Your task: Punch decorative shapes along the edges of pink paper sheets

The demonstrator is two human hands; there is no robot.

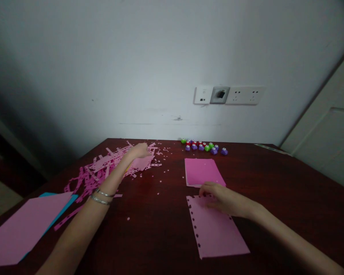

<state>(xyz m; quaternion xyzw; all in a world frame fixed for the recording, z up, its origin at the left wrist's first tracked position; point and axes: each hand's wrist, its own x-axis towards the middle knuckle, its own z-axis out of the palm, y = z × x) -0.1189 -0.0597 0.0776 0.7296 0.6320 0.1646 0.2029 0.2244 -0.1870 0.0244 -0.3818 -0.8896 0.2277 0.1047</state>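
Observation:
My left hand (137,151) reaches far forward to the heap of pink paper strips and scraps (103,170) at the back left of the dark wooden table (275,191); its fingers curl over a pink piece there, and two bangles ring the wrist. My right hand (222,198) rests with bent fingers on the top edge of a pink sheet (218,233) whose left edge is punched with holes. A second pink sheet (203,172) lies just behind it.
Several small paper punches (204,146) in purple, green and red sit in a cluster by the wall. A large pink sheet (23,229) over a blue one (61,210) lies at the front left. Pink confetti dots the table. Wall sockets (229,95) are above.

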